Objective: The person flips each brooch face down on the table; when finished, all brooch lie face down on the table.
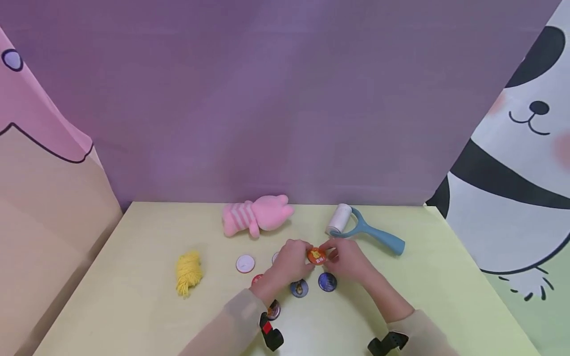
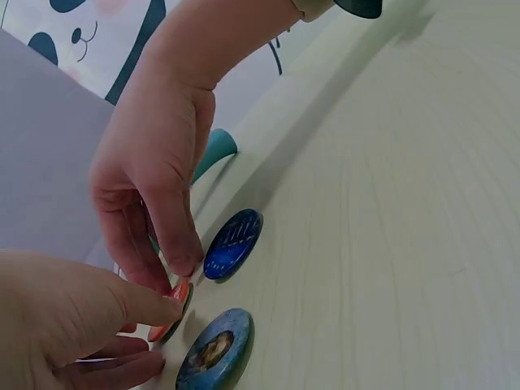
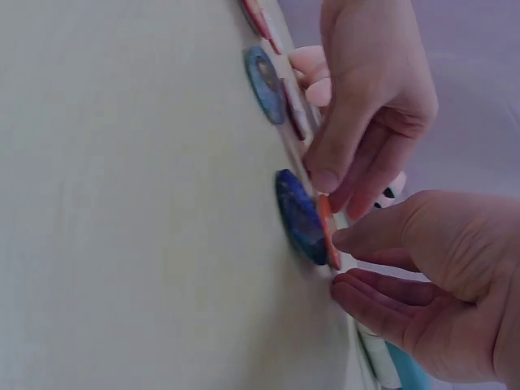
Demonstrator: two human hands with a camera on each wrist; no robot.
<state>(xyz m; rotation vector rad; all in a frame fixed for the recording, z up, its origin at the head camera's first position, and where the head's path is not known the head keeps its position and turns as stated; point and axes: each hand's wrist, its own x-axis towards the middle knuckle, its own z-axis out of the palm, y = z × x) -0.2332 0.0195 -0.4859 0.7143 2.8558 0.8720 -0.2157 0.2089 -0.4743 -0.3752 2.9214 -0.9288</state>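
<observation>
An orange round button badge point(image 1: 316, 256) lies between my two hands near the middle of the table. My left hand point(image 1: 290, 262) pinches its left edge, thumb on the near side in the left wrist view. On the opposite edge, my right hand point(image 1: 349, 259) has thumb and fingertips at the rim. A dark blue badge point(image 1: 327, 282) lies just in front of the right hand, and a lighter blue badge point(image 1: 299, 288) with a brown figure is close to the left one. Partly covered by my left hand and forearm are a red badge point(image 1: 257, 279) and a dark badge point(image 1: 274, 310).
A white badge point(image 1: 245, 263) lies left of the hands, with yellow yarn point(image 1: 189, 272) farther left. At the back are a pink plush toy point(image 1: 271, 213) and a lint roller point(image 1: 380, 238) with a blue handle. A purple backdrop point(image 1: 285, 99) rises behind the table.
</observation>
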